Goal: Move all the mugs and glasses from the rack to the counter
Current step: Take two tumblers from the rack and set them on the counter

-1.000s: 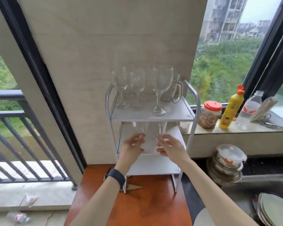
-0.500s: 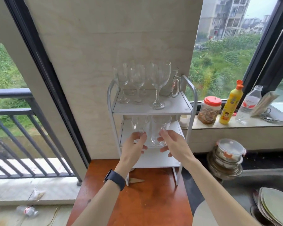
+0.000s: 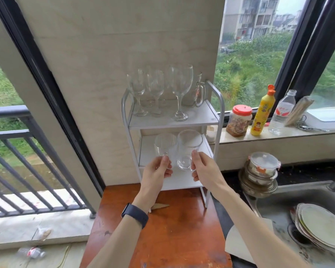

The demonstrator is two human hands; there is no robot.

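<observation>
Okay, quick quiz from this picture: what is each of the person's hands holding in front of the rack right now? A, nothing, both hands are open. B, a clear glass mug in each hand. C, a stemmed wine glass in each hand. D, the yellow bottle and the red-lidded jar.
B: the left hand grips one clear mug and the right hand another, while the wine glasses stand on the rack.

So my little white rack point(image 3: 219, 105) sits at the back of the reddish wooden worktop point(image 3: 174, 229), right against the wall. Top shelf point(image 3: 201, 117) has a bunch of stemmed wine glasses point(image 3: 180, 89) standing upright, plus a handled glass mug point(image 3: 198, 91) behind them at the right. There's a small pale wedge-shaped scrap point(image 3: 160, 206) lying on the worktop just by the rack's front left leg.
</observation>
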